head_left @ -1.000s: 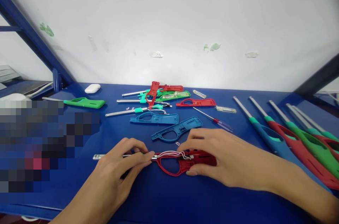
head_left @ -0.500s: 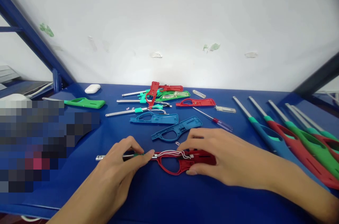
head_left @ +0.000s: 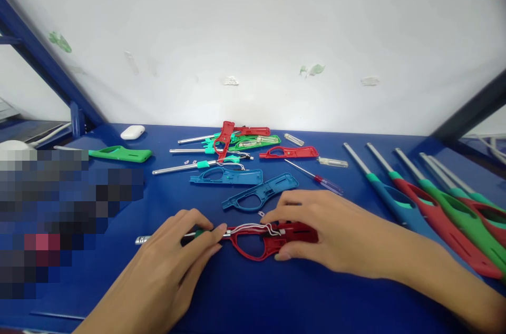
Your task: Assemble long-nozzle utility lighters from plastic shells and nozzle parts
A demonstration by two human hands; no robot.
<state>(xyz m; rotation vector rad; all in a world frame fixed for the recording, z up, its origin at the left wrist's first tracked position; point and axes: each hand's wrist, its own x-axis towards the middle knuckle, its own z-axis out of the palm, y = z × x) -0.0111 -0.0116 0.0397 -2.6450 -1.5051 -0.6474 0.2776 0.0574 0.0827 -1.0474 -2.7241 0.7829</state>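
Note:
My left hand (head_left: pixel 177 255) is closed on the metal tube (head_left: pixel 141 239) of a lighter, with the thumb and fingers at its neck; its tip sticks out to the left. The tube lies in line with an opened red lighter handle half (head_left: pixel 272 245). White wires (head_left: pixel 249 226) run from the neck along the top of the trigger loop into the handle. My right hand (head_left: pixel 316 234) grips the handle's wide end, thumb on the near edge and fingers on the far edge. A tiny pale part (head_left: pixel 261 214) lies by its fingertips.
Beyond my hands lie blue handle halves (head_left: pixel 261 194), a red half (head_left: pixel 290 152), a screwdriver (head_left: pixel 316 178), clear fuel tanks (head_left: pixel 332 163) and a pile of lighter parts (head_left: pixel 225 139). Several whole lighters (head_left: pixel 430 202) line the right side. A green lighter (head_left: pixel 122 154) and white case (head_left: pixel 133 132) lie left.
The whole view has shifted slightly, so everything sits a little further left. Another left fingertip now shows below the thumb. Both hands keep their hold on the lighter.

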